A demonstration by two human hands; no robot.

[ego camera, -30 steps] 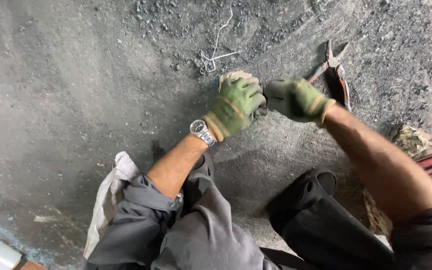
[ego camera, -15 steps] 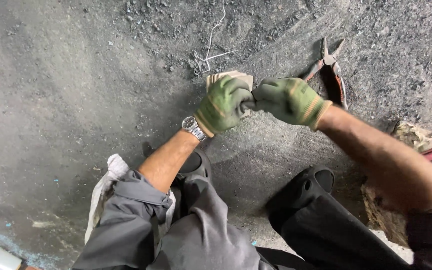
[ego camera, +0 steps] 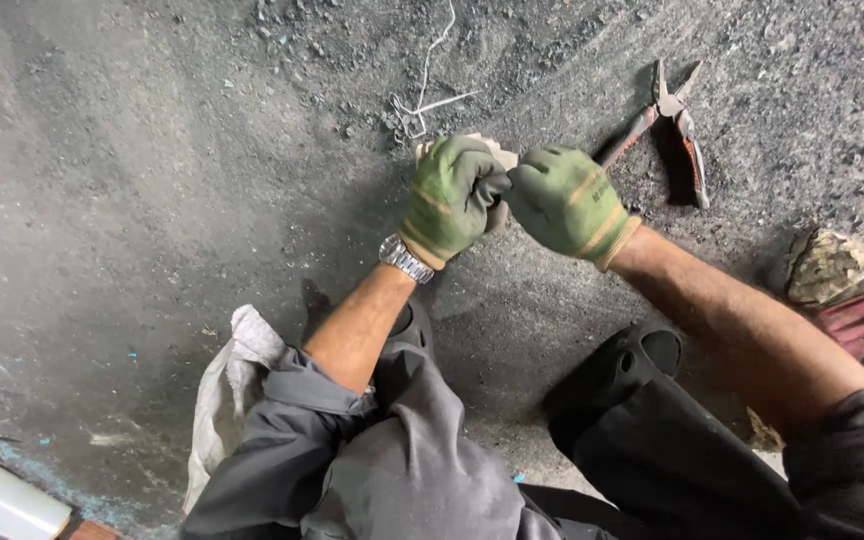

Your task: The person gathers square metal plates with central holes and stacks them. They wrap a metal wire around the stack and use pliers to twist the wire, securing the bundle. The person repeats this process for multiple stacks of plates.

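Note:
Both my hands wear green work gloves and meet over the dark gritty floor. My left hand point(ego camera: 452, 195) is curled tight around a small pale tan piece point(ego camera: 500, 157), most of which the glove hides. My right hand point(ego camera: 567, 200) pinches the same piece from the right, knuckles against the left glove. A metal watch point(ego camera: 404, 258) sits on my left wrist. Just beyond the hands lies a bent bit of thin wire point(ego camera: 422, 100). A pair of open pliers point(ego camera: 667, 125) with orange-trimmed handles lies on the floor to the upper right of my right hand.
My grey-trousered knees point(ego camera: 432, 440) fill the lower middle. A crumpled white cloth point(ego camera: 227, 385) lies by my left leg. A worn sack and red item point(ego camera: 857, 285) sit at the right edge. A white tube point(ego camera: 2, 500) crosses the lower left corner.
The two gloved hands have stayed together on the small piece, shifting slightly as they work it. The pliers and wire have not moved on the floor.

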